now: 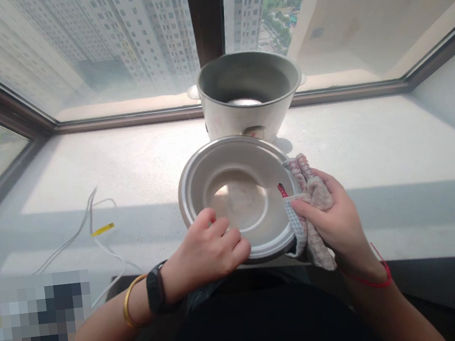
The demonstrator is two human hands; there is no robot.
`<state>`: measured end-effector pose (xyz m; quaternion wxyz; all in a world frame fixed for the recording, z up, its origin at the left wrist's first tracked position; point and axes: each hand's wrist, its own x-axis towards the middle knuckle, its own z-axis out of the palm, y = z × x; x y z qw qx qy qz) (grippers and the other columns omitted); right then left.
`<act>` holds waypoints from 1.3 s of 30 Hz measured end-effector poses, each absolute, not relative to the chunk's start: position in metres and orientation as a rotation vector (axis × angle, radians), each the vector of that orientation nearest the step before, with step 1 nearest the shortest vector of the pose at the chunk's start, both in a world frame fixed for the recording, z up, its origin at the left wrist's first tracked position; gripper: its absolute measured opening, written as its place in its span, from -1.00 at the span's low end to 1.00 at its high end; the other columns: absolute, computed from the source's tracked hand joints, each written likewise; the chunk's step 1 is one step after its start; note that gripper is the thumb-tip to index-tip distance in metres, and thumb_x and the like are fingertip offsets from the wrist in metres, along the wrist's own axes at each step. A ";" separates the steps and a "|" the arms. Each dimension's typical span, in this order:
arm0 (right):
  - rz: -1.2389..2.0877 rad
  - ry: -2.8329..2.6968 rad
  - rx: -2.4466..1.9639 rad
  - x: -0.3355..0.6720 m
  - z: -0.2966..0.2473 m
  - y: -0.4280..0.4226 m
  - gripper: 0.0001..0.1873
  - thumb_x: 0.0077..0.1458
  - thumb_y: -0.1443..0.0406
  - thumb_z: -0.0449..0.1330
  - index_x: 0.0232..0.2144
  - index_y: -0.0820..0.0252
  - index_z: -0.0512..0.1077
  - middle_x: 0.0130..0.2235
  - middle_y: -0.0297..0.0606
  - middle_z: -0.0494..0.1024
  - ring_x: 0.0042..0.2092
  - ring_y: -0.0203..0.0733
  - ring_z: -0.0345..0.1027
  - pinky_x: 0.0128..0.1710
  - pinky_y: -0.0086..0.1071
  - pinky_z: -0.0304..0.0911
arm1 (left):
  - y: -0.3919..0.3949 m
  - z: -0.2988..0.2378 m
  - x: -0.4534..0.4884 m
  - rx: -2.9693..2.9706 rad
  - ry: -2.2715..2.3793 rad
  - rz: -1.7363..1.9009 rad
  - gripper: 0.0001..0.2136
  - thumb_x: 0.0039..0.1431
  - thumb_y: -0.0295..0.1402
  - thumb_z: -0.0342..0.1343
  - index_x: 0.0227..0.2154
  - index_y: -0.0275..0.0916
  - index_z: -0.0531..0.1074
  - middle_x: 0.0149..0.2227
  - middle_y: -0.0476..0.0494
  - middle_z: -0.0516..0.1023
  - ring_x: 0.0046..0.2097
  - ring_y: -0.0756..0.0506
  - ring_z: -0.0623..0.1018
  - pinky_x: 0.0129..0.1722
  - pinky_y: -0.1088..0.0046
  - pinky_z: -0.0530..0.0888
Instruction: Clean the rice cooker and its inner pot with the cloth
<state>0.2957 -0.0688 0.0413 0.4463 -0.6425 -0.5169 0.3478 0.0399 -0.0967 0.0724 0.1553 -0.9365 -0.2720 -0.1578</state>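
Pot [242, 119] just behind the bowl [239, 202] (white cord [90, 217] at left).

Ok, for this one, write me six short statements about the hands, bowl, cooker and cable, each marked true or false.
1. The right hand holds a cloth at the edge of the bowl. True.
2. The red cord is on the left arm. False: it is on the right; the left wears a dark wristband and a gold bangle.
3. The left hand is curled at the bowl's near rim. True.
4. A lid covers the cooker. False: its top is open.
5. The cooker stands between bowl and window. True.
6. The pale cable lies right of the bowl. False: it lies left.
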 end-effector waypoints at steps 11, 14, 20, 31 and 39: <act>0.629 -1.352 -1.683 0.337 0.085 -0.059 -0.50 -0.06 0.14 0.41 -0.02 0.01 0.52 -0.04 -0.18 0.60 -0.04 0.15 0.51 0.00 0.03 0.41 | -0.103 0.063 0.025 -2.772 -1.151 -0.992 -0.42 0.04 0.15 0.25 0.00 -0.12 0.43 0.03 -0.25 0.54 0.05 -0.33 0.48 0.30 -0.22 -0.07; 0.340 -1.409 -1.656 0.341 0.109 -0.054 -0.54 0.01 0.16 0.37 0.01 -0.06 0.51 0.02 -0.23 0.56 0.04 0.18 0.46 0.09 0.04 0.37 | -0.103 0.054 0.012 -2.224 -1.960 -1.805 -0.11 -0.10 -0.02 0.43 0.29 -0.04 0.18 0.36 -0.28 0.18 0.39 -0.40 0.11 0.37 -0.08 -0.06; 0.370 -1.637 -1.547 0.333 0.100 -0.039 -0.53 0.07 0.22 0.33 0.06 0.10 0.47 0.03 -0.17 0.56 0.02 0.10 0.47 0.08 0.03 0.38 | -0.094 0.051 0.037 -1.338 -3.184 -2.882 -0.43 -0.06 -0.28 0.31 0.07 -0.28 0.43 0.01 -0.29 0.55 0.08 -0.34 0.52 0.00 0.23 0.50; -0.103 -2.469 -1.420 0.308 0.074 -0.039 -0.44 0.15 0.41 0.14 0.21 0.16 0.34 0.24 -0.03 0.37 0.07 0.19 0.39 -0.02 0.01 0.40 | -0.092 0.077 0.103 -2.289 -2.208 -2.635 -0.39 -0.18 -0.59 0.09 0.04 -0.10 0.49 0.25 -0.06 0.40 0.36 -0.36 0.22 0.30 0.06 0.27; 0.211 -2.498 -1.516 0.311 0.041 -0.058 -0.53 0.18 0.45 0.06 0.12 0.15 0.43 0.10 -0.11 0.53 0.10 0.07 0.41 0.09 -0.04 0.35 | -0.077 0.077 0.138 -2.797 -1.206 -2.086 -0.20 -0.09 -0.77 -0.10 0.21 0.06 0.33 0.42 0.04 0.09 0.46 -0.27 -0.12 0.38 -0.17 -0.05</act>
